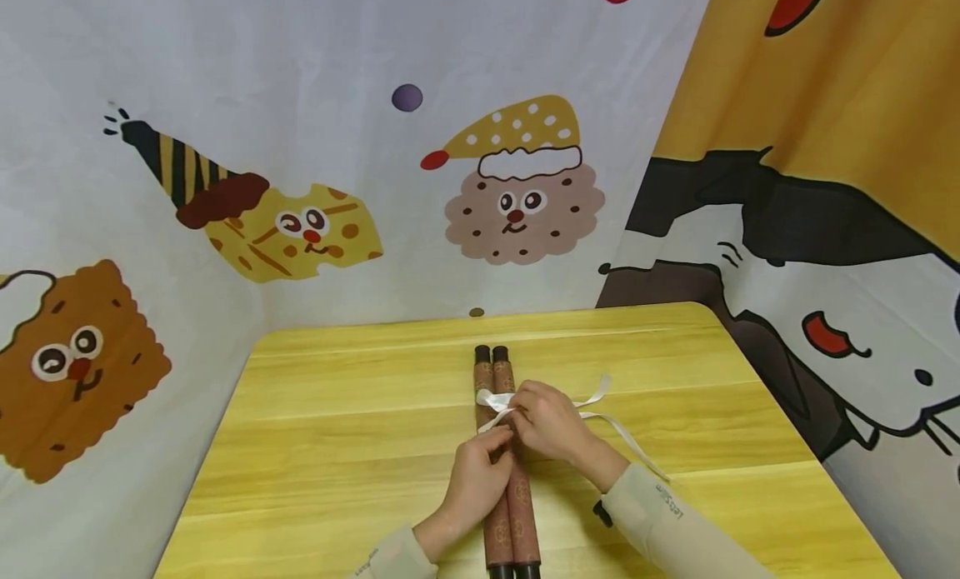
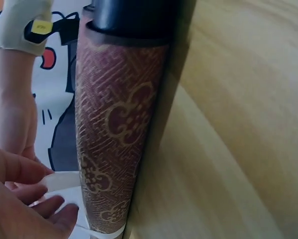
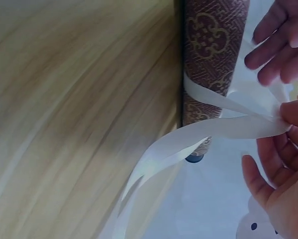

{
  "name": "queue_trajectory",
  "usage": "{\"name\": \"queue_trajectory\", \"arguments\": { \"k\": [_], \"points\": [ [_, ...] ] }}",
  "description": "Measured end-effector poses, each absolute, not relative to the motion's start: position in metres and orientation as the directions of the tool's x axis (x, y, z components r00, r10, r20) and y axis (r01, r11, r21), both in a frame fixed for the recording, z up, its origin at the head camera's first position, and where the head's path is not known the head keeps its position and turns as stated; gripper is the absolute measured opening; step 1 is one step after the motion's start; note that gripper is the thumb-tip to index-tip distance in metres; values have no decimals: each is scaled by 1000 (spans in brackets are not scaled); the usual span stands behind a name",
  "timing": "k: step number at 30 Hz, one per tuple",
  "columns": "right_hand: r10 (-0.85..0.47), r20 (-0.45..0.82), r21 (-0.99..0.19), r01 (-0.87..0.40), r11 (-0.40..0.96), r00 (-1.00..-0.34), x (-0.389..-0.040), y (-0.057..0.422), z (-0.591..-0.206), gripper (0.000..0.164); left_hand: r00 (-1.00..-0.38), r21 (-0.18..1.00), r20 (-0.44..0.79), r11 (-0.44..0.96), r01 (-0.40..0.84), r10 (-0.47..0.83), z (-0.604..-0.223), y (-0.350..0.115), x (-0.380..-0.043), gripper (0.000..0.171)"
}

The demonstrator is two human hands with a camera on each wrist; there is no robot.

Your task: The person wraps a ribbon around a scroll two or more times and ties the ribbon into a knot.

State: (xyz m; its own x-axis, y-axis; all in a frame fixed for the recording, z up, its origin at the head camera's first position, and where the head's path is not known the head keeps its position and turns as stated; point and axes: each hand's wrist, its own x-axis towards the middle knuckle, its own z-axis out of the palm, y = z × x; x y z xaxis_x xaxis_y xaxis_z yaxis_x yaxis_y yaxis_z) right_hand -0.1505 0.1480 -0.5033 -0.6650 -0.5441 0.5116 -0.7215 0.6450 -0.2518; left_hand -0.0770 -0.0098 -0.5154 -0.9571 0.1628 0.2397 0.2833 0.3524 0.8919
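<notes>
Two scroll-like rolls (image 1: 522, 512) with brown patterned covering and black ends lie side by side, lengthwise on the table. A white ribbon (image 3: 218, 127) goes around them near their far part. My right hand (image 1: 550, 421) pinches the ribbon between thumb and fingers, beside the patterned roll (image 3: 208, 45). Two loose ribbon tails trail to the right in the head view. My left hand (image 1: 474, 481) is over the rolls, just nearer than the ribbon. Its fingers (image 3: 278, 64) are bent loosely, with thumb and fingertips apart; the ribbon shows close by in the left wrist view.
The yellow wood-grain table (image 1: 337, 446) extends on both sides of the rolls. A small black object (image 1: 602, 513) shows beside the right sleeve. Behind stands a white curtain (image 1: 337, 46) with cartoon figures, and an orange one (image 1: 862, 104) hangs at right.
</notes>
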Motion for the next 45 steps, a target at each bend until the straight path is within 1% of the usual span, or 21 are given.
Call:
{"name": "queue_trajectory", "arguments": {
  "k": [3,8,12,14,18,22,24,27,30,33,36,39,40,45],
  "points": [
    [-530,465,-282,-686,670,-709,-149,146,-501,5,-954,885,260,357,298,151,-518,-9,-78,34],
    [-507,389,-313,-628,712,-769,-147,144,-496,5,-961,895,235,352,273,147,-519,-9,-78,40],
    [-496,338,-339,-595,729,-800,-145,143,-492,8,-970,899,202,367,238,135,-520,-9,-75,47],
    [-491,320,-347,-583,735,-810,-145,142,-490,9,-969,895,208,374,243,132,-521,-8,-74,50],
    [-482,264,-366,-549,752,-836,-144,140,-487,7,-953,877,261,375,301,155,-523,-7,-72,55],
    [-473,191,-399,-508,763,-860,-143,140,-485,15,-928,841,311,395,370,207,-527,-8,-73,61],
    [-474,161,-422,-494,760,-866,-144,140,-485,19,-915,820,334,410,400,227,-529,-8,-75,61],
    [-478,122,-468,-475,745,-870,-146,140,-486,22,-899,798,373,416,437,229,-531,-9,-79,59],
    [-478,85,-528,-446,722,-874,-148,141,-486,23,-891,774,402,442,454,213,-532,-10,-84,51],
    [-478,43,-594,-407,694,-877,-148,142,-488,23,-892,749,407,489,448,195,-533,-10,-89,38],
    [-486,13,-656,-374,655,-874,-148,142,-490,20,-890,717,417,535,446,184,-535,-10,-93,19],
    [-494,-3,-703,-349,619,-870,-148,143,-492,16,-888,707,425,550,445,173,-536,-10,-96,7],
    [-495,-9,-722,-337,605,-869,-148,143,-493,15,-889,707,426,552,443,167,-536,-10,-97,6],
    [-497,-17,-784,-297,545,-867,-150,147,-497,12,-903,727,407,550,411,137,-535,-12,-98,14]
  ]
}}
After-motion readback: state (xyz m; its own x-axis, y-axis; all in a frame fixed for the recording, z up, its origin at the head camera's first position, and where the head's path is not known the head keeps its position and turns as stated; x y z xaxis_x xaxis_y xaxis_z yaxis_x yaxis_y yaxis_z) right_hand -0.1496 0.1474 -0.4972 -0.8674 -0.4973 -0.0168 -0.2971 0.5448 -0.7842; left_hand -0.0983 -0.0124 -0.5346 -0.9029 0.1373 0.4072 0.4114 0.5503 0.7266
